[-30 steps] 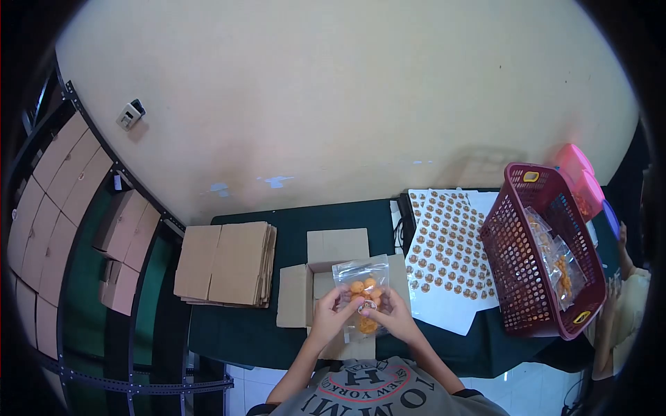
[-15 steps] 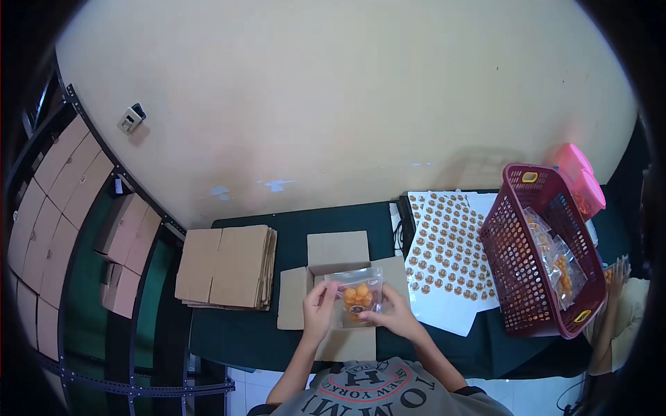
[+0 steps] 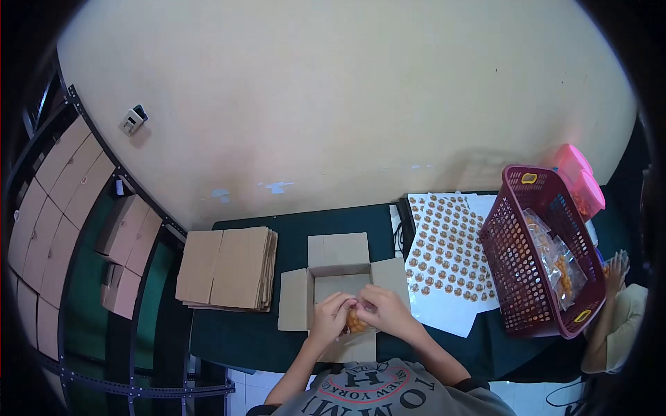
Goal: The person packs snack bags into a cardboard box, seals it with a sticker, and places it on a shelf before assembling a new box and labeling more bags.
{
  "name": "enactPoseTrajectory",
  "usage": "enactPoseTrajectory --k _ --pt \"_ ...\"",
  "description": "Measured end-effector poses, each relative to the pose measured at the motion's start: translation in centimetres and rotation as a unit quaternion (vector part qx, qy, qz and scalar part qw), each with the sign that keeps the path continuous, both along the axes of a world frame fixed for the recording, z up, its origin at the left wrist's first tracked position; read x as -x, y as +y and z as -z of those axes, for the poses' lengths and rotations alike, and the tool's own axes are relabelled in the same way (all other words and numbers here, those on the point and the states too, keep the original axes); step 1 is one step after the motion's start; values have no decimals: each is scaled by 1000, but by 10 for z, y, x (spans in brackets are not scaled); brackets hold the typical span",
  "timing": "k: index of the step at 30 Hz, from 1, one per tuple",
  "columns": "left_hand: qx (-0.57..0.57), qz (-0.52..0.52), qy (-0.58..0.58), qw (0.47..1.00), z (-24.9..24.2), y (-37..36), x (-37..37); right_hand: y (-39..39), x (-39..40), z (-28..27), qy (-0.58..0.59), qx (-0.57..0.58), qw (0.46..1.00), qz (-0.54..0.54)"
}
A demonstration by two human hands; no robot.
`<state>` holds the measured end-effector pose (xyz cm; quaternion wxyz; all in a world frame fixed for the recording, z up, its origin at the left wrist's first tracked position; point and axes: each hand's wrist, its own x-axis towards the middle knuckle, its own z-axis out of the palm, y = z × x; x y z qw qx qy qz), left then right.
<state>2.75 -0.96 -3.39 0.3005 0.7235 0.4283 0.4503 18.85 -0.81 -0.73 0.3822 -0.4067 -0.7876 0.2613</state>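
Observation:
An open cardboard box (image 3: 338, 251) stands in front of me with its flaps folded out. Over its near side I hold a small clear bag of orange round snacks (image 3: 355, 322), partly covered by my fingers. My left hand (image 3: 330, 319) is closed, its fingertips pinching the bag's upper edge. Right beside it, my right hand (image 3: 388, 313) pinches the same edge, with its knuckles up. The snacks show below and between the two hands.
Flattened cardboard boxes (image 3: 223, 267) are stacked on the left. Sticker sheets (image 3: 451, 253) lie to the right, beside a maroon basket (image 3: 512, 277) holding bagged snacks. Boxes (image 3: 59, 239) fill the shelf at far left. Another person's arm (image 3: 602, 333) shows at far right, holding a clear bag.
My hands have come together at the bag's upper edge; before, they held it apart by its sides with its front showing. The bag now sits tilted and mostly covered.

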Motion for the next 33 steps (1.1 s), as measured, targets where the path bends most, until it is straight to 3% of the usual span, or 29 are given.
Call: enactPoseTrajectory --k 5,13,20,23,25,28,31,33 --pt "8 -96 -65 993 -10 6 1 1 18 -11 10 -13 999 37" --pt "13 -211 -151 966 0 23 32 -7 32 4 -9 2 1000 -11" --pt "83 -161 -172 968 10 21 40 -10 25 8 39 36 998 -24" --pt "-18 -202 -146 968 -2 12 29 -9 16 11 40 97 995 5" --pt "-72 -130 -9 989 1 1 31 -6 16 16 25 111 993 23" --pt "-83 -82 5 993 15 -8 20 -6 26 10 93 41 994 -28" --pt "-43 -59 -76 994 27 -14 11 -1 29 21 46 16 997 -54" --pt "-23 -62 -128 990 32 -15 9 3 27 24 76 23 992 -96"
